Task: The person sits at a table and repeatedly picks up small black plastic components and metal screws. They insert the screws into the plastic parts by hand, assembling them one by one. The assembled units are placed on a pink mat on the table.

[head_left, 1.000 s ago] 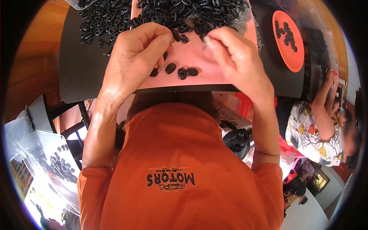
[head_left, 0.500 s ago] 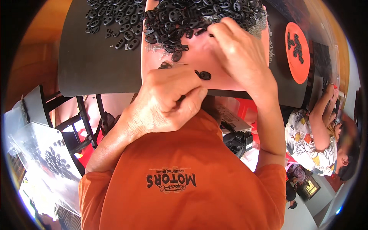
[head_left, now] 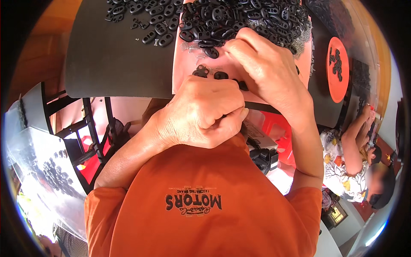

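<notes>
My left hand (head_left: 207, 112) is curled into a closed fist at the near edge of a pink board (head_left: 180, 70). Whatever it may grip is hidden. Above and to its right, my right hand (head_left: 267, 66) has bent fingers drawn together over the board, close to a heap of black two-hole cord locks (head_left: 214, 15). What its fingertips hold, if anything, cannot be made out. A few black cord lock pieces (head_left: 221, 75) lie between the hands, just beyond the left knuckles. Small metal springs (head_left: 195, 48) are scattered at the heap's near side.
More black cord locks (head_left: 160, 29) are spread on the dark table (head_left: 115, 64) at the left. A red oval plate (head_left: 337, 88) with some black pieces stands on the right. Beyond it sits another person (head_left: 346, 167) in a patterned top.
My right hand has come from the heap towards me and closer to my left hand, which stays closed. The whole view has shifted slightly.
</notes>
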The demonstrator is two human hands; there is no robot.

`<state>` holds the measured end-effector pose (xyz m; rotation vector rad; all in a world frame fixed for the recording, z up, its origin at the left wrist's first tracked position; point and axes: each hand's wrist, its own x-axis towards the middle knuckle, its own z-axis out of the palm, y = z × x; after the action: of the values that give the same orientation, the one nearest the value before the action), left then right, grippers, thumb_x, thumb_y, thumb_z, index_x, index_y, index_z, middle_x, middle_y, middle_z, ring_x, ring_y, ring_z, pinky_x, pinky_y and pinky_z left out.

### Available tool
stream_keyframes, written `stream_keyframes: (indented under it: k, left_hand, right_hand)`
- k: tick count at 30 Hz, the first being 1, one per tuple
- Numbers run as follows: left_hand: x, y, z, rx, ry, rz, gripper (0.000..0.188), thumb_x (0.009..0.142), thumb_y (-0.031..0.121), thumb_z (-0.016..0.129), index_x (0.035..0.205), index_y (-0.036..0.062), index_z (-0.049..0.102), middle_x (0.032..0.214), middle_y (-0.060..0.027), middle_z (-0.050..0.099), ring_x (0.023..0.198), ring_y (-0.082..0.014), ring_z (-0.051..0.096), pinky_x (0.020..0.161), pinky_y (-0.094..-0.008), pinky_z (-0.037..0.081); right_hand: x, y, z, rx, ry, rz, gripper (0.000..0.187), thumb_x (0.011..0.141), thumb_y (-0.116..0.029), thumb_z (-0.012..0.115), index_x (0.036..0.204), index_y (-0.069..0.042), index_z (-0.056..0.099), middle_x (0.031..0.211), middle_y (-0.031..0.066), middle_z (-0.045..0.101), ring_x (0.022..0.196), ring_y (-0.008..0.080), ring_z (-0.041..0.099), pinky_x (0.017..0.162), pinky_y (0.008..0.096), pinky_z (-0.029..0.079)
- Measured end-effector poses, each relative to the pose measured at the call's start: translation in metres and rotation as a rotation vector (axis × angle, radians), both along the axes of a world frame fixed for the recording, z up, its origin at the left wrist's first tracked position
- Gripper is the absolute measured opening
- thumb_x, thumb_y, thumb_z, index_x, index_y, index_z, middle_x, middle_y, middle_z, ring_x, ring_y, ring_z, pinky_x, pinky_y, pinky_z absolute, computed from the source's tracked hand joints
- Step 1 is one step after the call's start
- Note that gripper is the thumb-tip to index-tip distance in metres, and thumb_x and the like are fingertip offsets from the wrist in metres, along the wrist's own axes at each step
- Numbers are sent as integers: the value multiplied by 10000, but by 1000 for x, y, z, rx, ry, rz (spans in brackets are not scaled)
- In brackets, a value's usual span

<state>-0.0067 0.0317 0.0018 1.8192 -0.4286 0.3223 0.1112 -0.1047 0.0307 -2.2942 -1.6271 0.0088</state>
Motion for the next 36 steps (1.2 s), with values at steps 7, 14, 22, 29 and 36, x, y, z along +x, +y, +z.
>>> stream_keyframes:
  k: [7, 14, 22, 29, 36]
  left_hand:
    - [2, 2, -2, 26, -80, 12, 78, 640, -60, 577, 623, -3, 527, 551, -79, 475, 440, -242, 459, 404, -323, 354]
    - [2, 2, -8, -28, -131, 24, 72, 639, -65, 573, 623, -12, 526, 554, -75, 501, 447, -225, 481, 401, -311, 362]
    - [1, 1, -3, -28, -168, 51, 52, 684, -81, 567, 693, -34, 549, 617, -95, 543, 480, -235, 510, 430, -302, 404]
    - [2, -7, 24, -164, 165, 115, 154, 889, 86, 555, 798, -36, 577, 651, -81, 555, 523, -135, 499, 493, -242, 407]
    - [-1, -15, 45, -571, 758, -22, 317, 938, 310, 532, 833, 26, 626, 650, 20, 556, 515, -21, 413, 443, -178, 323]
  right_hand:
    - [-9, 8, -1, 159, 86, 7, 227, 708, -12, 654, 902, -41, 540, 807, 70, 511, 606, 264, 571, 486, 355, 441]
    - [-9, 14, -1, -28, -51, -4, 222, 722, -71, 666, 896, -30, 534, 801, 81, 512, 629, 270, 585, 489, 359, 449]
    - [-5, -11, -4, 128, 132, -126, 157, 737, -4, 647, 833, 0, 523, 745, 92, 524, 611, 223, 576, 515, 311, 460]
    - [-26, -40, 23, 372, 828, -306, 110, 803, 25, 603, 911, 22, 579, 834, 51, 604, 694, 98, 553, 613, 229, 437]
    - [-46, -41, 24, 562, 426, -74, 178, 737, 110, 583, 897, 40, 548, 759, 111, 552, 620, 234, 539, 548, 318, 441]
